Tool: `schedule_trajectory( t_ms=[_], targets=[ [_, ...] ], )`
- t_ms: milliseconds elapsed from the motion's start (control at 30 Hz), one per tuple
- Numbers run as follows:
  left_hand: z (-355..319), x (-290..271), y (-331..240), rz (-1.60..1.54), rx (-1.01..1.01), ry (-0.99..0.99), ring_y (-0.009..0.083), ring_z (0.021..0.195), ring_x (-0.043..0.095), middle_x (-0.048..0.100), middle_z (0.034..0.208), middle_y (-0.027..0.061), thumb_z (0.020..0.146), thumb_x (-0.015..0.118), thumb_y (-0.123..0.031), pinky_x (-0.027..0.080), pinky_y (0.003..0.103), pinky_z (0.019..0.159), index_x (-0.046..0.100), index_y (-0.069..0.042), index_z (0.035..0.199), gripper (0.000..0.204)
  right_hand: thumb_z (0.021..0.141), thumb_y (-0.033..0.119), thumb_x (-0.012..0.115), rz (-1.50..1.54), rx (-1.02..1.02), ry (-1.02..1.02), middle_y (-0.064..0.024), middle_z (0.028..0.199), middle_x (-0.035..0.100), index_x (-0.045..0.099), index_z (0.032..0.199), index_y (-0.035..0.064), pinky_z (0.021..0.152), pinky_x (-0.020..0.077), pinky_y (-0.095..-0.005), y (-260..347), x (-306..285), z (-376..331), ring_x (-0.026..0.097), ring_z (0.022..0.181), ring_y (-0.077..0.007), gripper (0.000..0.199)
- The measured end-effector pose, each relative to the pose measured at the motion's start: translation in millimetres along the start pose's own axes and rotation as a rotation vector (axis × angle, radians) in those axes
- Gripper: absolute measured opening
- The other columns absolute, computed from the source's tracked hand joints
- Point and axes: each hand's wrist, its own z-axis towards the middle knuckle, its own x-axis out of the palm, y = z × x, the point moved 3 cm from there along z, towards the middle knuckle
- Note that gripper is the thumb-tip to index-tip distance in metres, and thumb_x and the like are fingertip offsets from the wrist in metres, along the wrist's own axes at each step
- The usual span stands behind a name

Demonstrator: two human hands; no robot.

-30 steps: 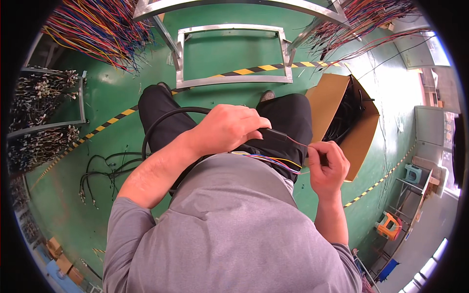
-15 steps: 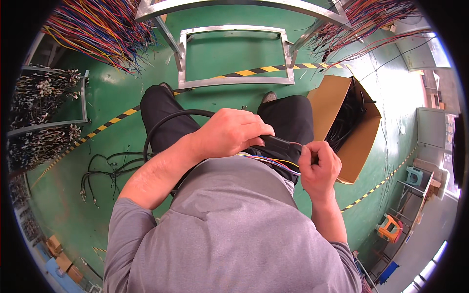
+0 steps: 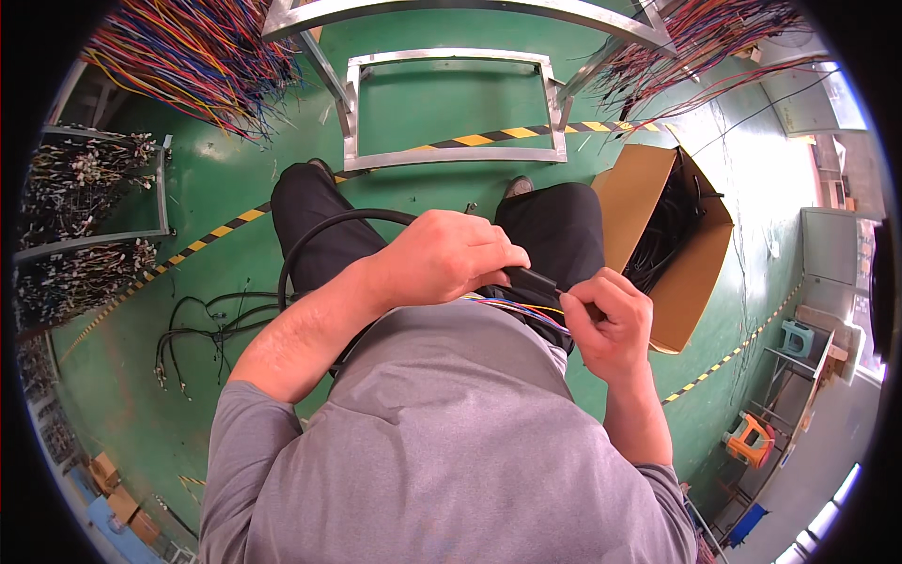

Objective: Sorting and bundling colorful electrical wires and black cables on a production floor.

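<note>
My left hand is wrapped round a black tube-like cable sleeve above my lap. Its end sticks out to the right of my fingers. A thick black cable curves away leftward from this hand, over my left thigh. Close to the sleeve's end, my right hand is closed in a pinch on a thin wire, which the fingers now mostly hide. Below the sleeve, a bundle of coloured wires, blue, yellow, red and white, runs across my lap toward the right hand.
An open cardboard box with black cables stands right of my legs. A metal frame is ahead. Coloured wire bundles hang at the far left. Black harnesses lie on the green floor. An orange stool stands at the right.
My right hand has moved slightly left, up to the sleeve's end. The short reddish wire that showed between them is now mostly out of sight. My left hand has hardly moved.
</note>
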Motion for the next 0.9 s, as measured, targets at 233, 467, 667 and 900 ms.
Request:
schedule_trajectory(
  t_ms=[233, 467, 667, 900],
  targets=[
    [-4.4, 2.1, -1.6, -0.023, -0.003, 0.016, 0.0268, 0.084, 0.072, 0.074, 0.095, 0.0047, 0.083, 0.084, -0.012, 0.057, 0.04, 0.068, 0.074, -0.009, 0.116, 0.035, 0.086, -0.003, 0.074, 0.088, 0.054, 0.135, -0.004, 0.071, 0.056, 0.068, 0.08, 0.0009, 0.053, 0.037, -0.0282, 1.1, 2.8, 2.5, 0.05, 0.058, -0.0117, 0.009],
    [-7.0, 3.4, -0.8, -0.025, -0.023, 0.008, 0.0267, 0.086, 0.073, 0.075, 0.099, 0.0043, 0.082, 0.085, -0.013, 0.058, 0.04, 0.069, 0.075, -0.009, 0.115, 0.035, 0.079, -0.009, 0.077, -0.059, -0.282, -0.077, -0.0053, 0.073, 0.062, 0.077, 0.091, 0.0028, 0.054, 0.0452, -0.0287, 1.2, 1.5, -1.6, 0.058, 0.06, -0.0147, 0.017],
    [-3.8, 4.9, -4.7, -0.017, 0.009, 0.005, 0.0265, 0.085, 0.073, 0.075, 0.097, 0.0045, 0.082, 0.085, -0.013, 0.058, 0.04, 0.069, 0.073, -0.009, 0.116, 0.036, 0.075, -0.005, 0.078, -0.104, -0.212, -0.067, -0.0046, 0.069, 0.061, 0.071, 0.085, 0.0065, 0.052, 0.0476, -0.0343, 6.5, 10.5, -6.1, 0.06, 0.056, -0.0214, 0.017],
    [-4.0, 4.7, -3.1, 0.023, -0.021, -0.006, 0.0261, 0.085, 0.073, 0.075, 0.095, 0.0045, 0.082, 0.085, -0.014, 0.058, 0.04, 0.07, 0.074, -0.009, 0.115, 0.034, 0.08, -0.008, 0.073, -0.115, -0.23, 0.003, -0.005, 0.066, 0.058, 0.066, 0.079, 0.0033, 0.048, 0.0406, -0.0285, 4.1, 10.2, -6.1, 0.054, 0.051, -0.0141, 0.013]
  ],
)
